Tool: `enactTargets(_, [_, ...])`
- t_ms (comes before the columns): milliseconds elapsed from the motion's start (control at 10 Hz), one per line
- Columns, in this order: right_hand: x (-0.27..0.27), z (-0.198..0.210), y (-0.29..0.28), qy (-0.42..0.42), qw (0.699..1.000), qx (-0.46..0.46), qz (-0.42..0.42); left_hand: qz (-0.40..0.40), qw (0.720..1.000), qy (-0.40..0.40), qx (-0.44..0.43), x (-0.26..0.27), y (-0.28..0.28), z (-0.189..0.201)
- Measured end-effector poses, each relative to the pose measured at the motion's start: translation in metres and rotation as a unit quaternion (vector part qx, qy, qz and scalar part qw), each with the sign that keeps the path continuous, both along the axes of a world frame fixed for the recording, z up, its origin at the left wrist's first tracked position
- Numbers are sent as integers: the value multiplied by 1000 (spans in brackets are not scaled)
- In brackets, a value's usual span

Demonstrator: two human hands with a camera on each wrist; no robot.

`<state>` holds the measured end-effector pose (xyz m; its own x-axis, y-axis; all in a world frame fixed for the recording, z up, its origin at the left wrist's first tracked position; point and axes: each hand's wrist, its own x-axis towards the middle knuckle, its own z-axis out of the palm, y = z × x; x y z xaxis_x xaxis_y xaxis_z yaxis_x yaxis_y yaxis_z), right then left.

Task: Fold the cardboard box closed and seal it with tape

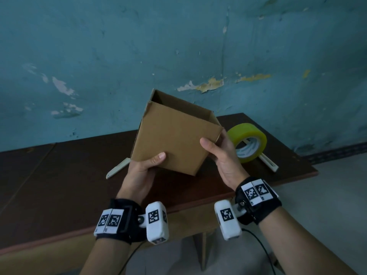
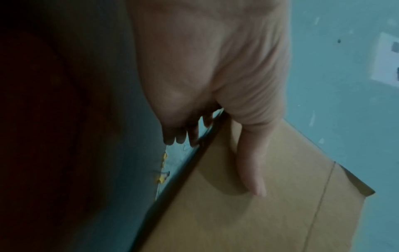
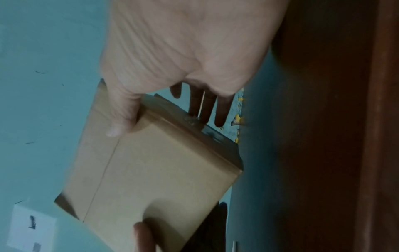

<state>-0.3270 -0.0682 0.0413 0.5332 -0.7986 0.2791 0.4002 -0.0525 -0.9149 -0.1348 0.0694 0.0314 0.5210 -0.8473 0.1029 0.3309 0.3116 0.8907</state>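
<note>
A brown cardboard box [image 1: 174, 135] is held tilted in the air above the dark table [image 1: 59, 175], its open end toward the wall, flaps up. My left hand [image 1: 147, 165] grips its lower left corner, thumb [image 2: 250, 163] on the near face of the box [image 2: 270, 196], fingers underneath. My right hand [image 1: 220, 155] grips the right edge, thumb [image 3: 121, 119] on the near face of the box [image 3: 162, 170], fingers behind. A roll of yellow-green tape [image 1: 247, 141] stands on the table right of the box.
A cream plastic stick [image 1: 117, 168] lies on the table left of the box, and another stick [image 1: 269, 162] lies under the tape roll. The peeling teal wall [image 1: 178, 46] stands right behind the table. The table's right edge [image 1: 309, 171] drops to a grey floor.
</note>
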Motion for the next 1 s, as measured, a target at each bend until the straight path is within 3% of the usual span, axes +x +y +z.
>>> enactTargets(200, [-4, -1, -8, 8, 1000, -3, -21, 12, 1000, 16, -24, 16, 16, 12])
enactTargets(400, [-5, -8, -8, 48, 998, -40, -13, 74, 996, 39, 8, 13, 19, 24])
enactTargets(700, [-12, -2, -4, 121, 987, -95, 52, 45, 997, 51, 30, -5, 11, 25])
enactTargets(900, [-16, 1, -1, 103, 990, -77, 52, 62, 997, 28, 28, -1, 9, 20])
enactTargets(1000, [-17, -3, -12, 61, 995, -60, 44, 127, 992, -7, 14, 13, 9, 15])
